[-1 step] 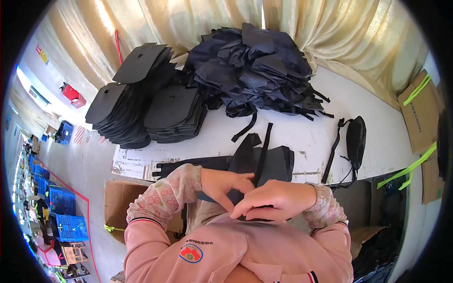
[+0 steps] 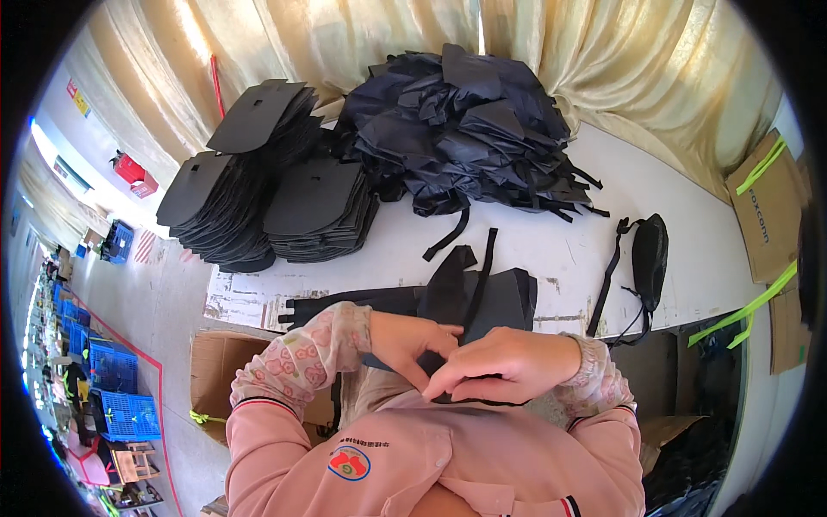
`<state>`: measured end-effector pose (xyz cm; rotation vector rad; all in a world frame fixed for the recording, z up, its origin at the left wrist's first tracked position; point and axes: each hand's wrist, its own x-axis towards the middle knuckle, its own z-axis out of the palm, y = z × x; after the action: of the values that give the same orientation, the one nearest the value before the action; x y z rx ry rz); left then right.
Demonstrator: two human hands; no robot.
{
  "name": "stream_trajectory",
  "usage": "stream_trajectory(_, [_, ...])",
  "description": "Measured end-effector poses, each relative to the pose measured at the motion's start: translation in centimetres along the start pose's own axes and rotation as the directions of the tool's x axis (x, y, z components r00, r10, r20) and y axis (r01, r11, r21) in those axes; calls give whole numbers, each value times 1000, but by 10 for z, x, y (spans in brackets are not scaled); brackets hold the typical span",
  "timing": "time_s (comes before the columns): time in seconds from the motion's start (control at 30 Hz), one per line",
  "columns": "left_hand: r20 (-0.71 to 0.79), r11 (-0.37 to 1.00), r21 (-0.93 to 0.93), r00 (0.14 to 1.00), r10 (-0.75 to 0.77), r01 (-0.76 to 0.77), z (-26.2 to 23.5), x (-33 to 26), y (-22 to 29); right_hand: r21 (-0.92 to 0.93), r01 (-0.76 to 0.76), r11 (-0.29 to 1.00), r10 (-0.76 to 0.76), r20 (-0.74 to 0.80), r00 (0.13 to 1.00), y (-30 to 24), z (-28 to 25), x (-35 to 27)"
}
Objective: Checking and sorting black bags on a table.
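Note:
A black fabric piece [image 2: 504,297] with straps lies over the table's near edge and reaches down toward my lap. One narrow black strap [image 2: 482,276] stands up from it, and a flat black band stretches off to the left. My left hand [image 2: 412,346] is closed on the fabric piece near its close edge, thumb and fingers pinched. Beside it, my right hand [image 2: 510,365] has its fingers bent and pressed together on the same fabric, nearly touching the left fingertips. What lies right between the fingertips is hidden by the hands.
Stacks of dark flat panels [image 2: 314,211] stand at the left of the white table [image 2: 568,258]. Behind is a large heap of black fabric pieces [image 2: 457,129]. A small black pouch [image 2: 650,263] with cords lies right. Cardboard boxes [image 2: 215,366] sit below the edge.
My left fingers have curled slightly and shifted a little closer to my right hand. The upright strap's top end sits slightly lower.

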<state>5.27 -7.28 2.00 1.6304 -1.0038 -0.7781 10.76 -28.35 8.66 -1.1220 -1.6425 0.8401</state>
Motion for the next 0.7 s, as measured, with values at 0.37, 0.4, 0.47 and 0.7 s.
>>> stream_trajectory(0.37, [-233, 716, 567, 913, -335, 408, -23, -89, 9, -38, -92, 995, 83, -188, 979, -41, -36, -48])
stream_trajectory(0.4, [-278, 683, 563, 885, -374, 466, -21, -103, 8, -30, -127, 991, 116, -247, 962, -46, -38, -56])
stream_trajectory(0.47, [-328, 615, 464, 769, -549, 637, -15, -131, 8, -10, -174, 985, 161, -330, 930, -42, -44, -72])
stream_trajectory(0.7, [-304, 254, 130, 283, -910, 958, 3, -192, 12, 145, -475, 868, 466, -566, 680, 19, -48, -98])
